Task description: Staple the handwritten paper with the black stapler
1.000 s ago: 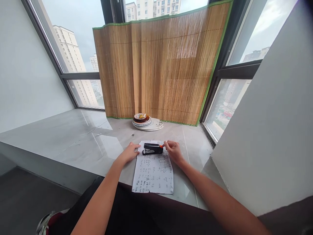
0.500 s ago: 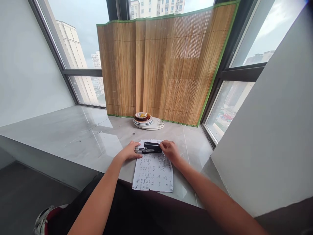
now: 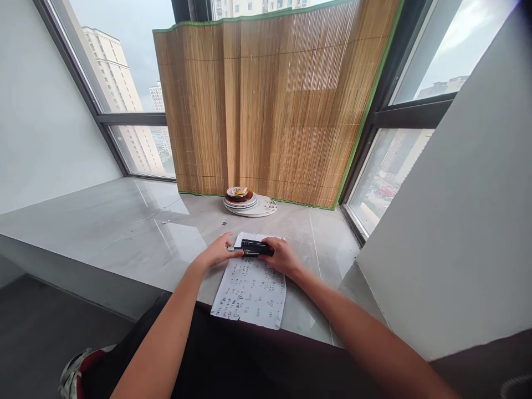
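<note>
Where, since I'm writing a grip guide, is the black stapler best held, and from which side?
Likely the right end of the black stapler, approached from the right and gripped across its narrow width, as the right hand does. It lies lengthwise left to right above the paper, and a slim metal-looking part juts out leftward, by the left hand.

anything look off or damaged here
The near edge of the written sheet beneath the black stapler has a small notch, as if torn. Tiny dark bits also lie loose on the ledge near the stacked plates; too small to identify. Nothing looks spilled.
</note>
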`<state>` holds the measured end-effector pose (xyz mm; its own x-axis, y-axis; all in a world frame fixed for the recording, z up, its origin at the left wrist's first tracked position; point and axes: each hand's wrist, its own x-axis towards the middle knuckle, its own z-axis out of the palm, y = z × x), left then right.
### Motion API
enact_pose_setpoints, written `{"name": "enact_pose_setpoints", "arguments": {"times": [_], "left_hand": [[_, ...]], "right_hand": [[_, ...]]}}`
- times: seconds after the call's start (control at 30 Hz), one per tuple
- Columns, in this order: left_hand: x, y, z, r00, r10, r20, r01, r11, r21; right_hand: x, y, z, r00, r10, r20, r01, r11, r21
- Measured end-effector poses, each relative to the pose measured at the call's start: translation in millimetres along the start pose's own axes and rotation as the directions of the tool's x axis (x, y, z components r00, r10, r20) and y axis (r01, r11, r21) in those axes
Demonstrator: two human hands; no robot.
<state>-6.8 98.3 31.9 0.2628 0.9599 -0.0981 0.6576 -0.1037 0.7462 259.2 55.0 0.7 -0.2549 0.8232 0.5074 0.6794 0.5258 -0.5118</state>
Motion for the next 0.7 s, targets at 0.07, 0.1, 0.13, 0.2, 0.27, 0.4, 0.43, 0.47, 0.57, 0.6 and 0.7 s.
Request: {"name": "enact_pose_setpoints", "arguments": {"times": [0.07,0.1,0.13,0.2,0.27,0.4,0.43,0.47,0.57,0.6,0.7], "left_hand": [[2,6,-0.4,0.995,0.001,-0.104,-0.02,0.983,-0.181],[4,9,-0.6,0.988,0.016,-0.156,-0.062,0.954,-0.294],[5,11,-0.9,0.98,0.027,-0.198,-0.109,0.904,-0.413],[6,15,-1.9,0.978,-0.004,-0.208,-0.132,0.762,-0.634],[4,18,-3.3,0.991,-0.092,-0.093,-0.013,0.634,-0.773],[-3,23,-4.4,0.98,-0.103,0.169,0.198,0.524,-0.828],[-5,24,-3.8,0.978,-0.075,0.193,0.204,0.51,-0.835],[-6,26,-2.7,0.977,-0.055,0.204,0.205,0.494,-0.845],[-5,27,2.4,0.98,-0.066,0.187,0.197,0.443,-0.875],[-4,26,4.3,0.984,-0.093,0.155,0.18,0.436,-0.882],[0,21,7.1,0.981,-0.193,-0.038,0.057,0.464,-0.884]], "right_hand": [[-1,-5,-2,0.997,-0.015,-0.074,0.013,1.0,-0.018],[-2,-8,-3,0.993,-0.016,-0.115,0.012,0.999,-0.035],[-3,-11,-4,0.988,-0.016,-0.156,0.007,0.998,-0.058],[-6,-15,-6,0.974,-0.043,-0.22,0.017,0.993,-0.115],[-8,-17,-8,0.963,-0.125,-0.24,0.085,0.982,-0.169],[-13,-15,-14,0.933,-0.311,-0.18,0.271,0.938,-0.217],[-15,-15,-15,0.924,-0.346,-0.16,0.31,0.926,-0.215],[-16,-15,-16,0.916,-0.377,-0.14,0.345,0.915,-0.21],[-17,-19,-16,0.897,-0.431,-0.098,0.407,0.893,-0.193],[-16,-20,-15,0.903,-0.415,-0.115,0.389,0.9,-0.195],[-11,-25,-10,0.932,-0.203,-0.301,0.159,0.973,-0.167]]}}
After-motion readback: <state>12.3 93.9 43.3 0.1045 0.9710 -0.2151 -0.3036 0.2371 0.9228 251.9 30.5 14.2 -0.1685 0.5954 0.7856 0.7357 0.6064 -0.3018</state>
